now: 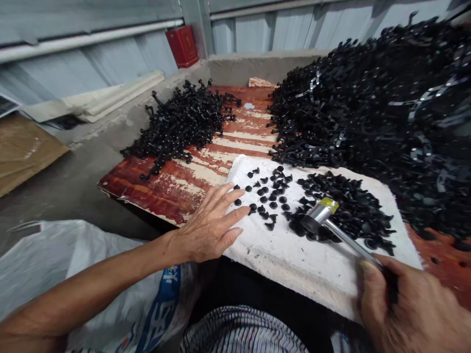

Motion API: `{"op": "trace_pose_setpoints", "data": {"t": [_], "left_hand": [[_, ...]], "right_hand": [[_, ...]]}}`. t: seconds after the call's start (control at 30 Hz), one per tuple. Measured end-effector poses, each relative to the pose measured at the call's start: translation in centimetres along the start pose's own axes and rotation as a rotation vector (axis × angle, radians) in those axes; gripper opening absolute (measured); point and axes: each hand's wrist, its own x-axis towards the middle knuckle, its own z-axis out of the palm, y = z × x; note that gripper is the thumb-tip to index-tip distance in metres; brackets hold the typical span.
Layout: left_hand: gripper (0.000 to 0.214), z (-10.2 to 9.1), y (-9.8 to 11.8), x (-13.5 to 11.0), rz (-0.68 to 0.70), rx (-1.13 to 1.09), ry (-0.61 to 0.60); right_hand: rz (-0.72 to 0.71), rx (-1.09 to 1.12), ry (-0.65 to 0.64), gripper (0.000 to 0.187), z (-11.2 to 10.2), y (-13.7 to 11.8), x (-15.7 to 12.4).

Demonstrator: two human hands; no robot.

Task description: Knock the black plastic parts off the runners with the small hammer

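My right grip point(408, 299) is wrapped around the handle of the hammer point(344, 238), its head over the small black pegs point(353, 198) on the right half of the white slab point(279, 250); I can't tell whether they touch. My left grip point(213, 223) is spread, nothing visible in it, fingertips above the slab's left edge near loose pegs. The slab lies on the worktop point(172, 191).

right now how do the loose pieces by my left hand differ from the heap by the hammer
The loose pieces lie scattered; the heap is packed and overlapping. The heap covers more of the pad than the loose pieces. The hammer hides part of the heap, not the loose pieces. Both are black, on the pad.
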Motion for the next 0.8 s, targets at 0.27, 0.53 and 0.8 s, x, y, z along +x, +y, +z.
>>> {"op": "trace_pose_setpoints", "data": {"t": [0.27, 0.53, 0.8], "left_hand": [[0.044, 0.4, 0.1, -0.1, 0.041, 0.008, 0.019], [0.038, -0.3, 0.3, -1.5, 0.011, -0.095, 0.003], [0.044, -0.7, -2.6, 4.5, -0.088, -0.022, 0.087]], "right_hand": [[0.001, 0.018, -0.063, 0.044, -0.5, 0.0, -0.5], [0.022, 0.062, -0.054, 0.040, -0.3, -0.1, -0.2], [0.002, 0.044, -0.020, 0.040, 0.0, 0.0, -0.3]]}}
